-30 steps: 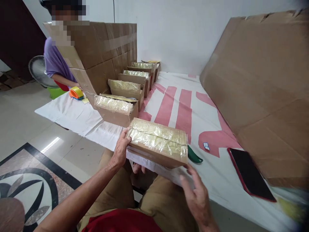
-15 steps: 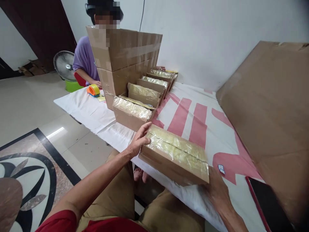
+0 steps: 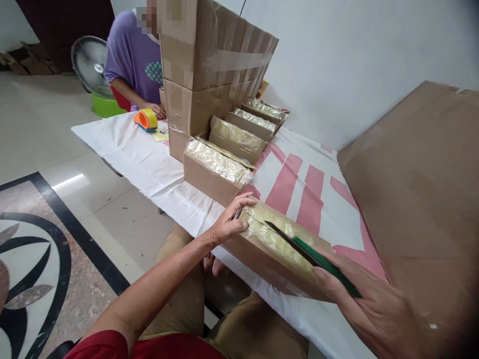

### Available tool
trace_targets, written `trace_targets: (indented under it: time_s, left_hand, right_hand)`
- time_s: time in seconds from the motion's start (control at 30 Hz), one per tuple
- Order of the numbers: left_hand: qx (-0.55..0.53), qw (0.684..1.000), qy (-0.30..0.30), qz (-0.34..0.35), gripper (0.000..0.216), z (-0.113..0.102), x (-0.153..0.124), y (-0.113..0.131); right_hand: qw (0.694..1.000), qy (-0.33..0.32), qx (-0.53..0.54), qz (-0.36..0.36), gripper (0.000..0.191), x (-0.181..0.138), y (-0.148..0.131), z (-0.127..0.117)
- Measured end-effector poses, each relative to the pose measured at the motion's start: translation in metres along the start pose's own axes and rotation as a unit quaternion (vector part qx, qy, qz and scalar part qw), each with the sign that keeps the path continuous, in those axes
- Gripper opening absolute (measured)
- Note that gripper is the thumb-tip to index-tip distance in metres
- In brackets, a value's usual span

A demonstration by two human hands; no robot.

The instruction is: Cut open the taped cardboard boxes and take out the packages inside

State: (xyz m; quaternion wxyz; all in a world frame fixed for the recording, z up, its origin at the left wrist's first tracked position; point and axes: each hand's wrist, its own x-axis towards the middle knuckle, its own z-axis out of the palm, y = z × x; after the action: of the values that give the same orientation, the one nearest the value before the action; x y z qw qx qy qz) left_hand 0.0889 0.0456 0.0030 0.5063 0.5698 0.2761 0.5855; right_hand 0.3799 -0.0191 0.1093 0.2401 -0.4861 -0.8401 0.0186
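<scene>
A long cardboard box [image 3: 277, 269] with shiny clear tape across its yellowish top lies at the table's near edge. My left hand [image 3: 230, 219] grips its left end, thumb on the taped top and fingers over the far corner. In my right hand [image 3: 374, 294] is a utility knife [image 3: 318, 259] with a green handle and a dark blade. The blade lies over the box top, pointing left along the seam; whether it touches the tape I cannot tell.
Several taped boxes [image 3: 217, 164] stand in a row beyond, beside a tall stack of cartons [image 3: 209, 65]. A tape dispenser [image 3: 147, 119] sits at the table's left, near a person in purple [image 3: 130, 60]. A large cardboard sheet [image 3: 407, 189] leans at right.
My right hand has left the box's right end and now holds a utility knife over its top. My left hand stays on the left end. The view has shifted.
</scene>
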Motion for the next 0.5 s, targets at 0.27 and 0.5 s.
trace_targets:
  time_s: [0.27, 0.5]
  left_hand:
    - [-0.011, 1.000, -0.005, 0.005, 0.073, -0.002, 0.000, -0.003]
    - [-0.012, 1.000, -0.002, 0.023, 0.068, -0.002, 0.001, -0.009]
  right_hand:
    - [0.993, -0.077, -0.012, -0.086, 0.032, 0.060, -0.027, 0.011]
    - [0.989, -0.080, -0.045, -0.113, 0.034, 0.059, -0.024, 0.019]
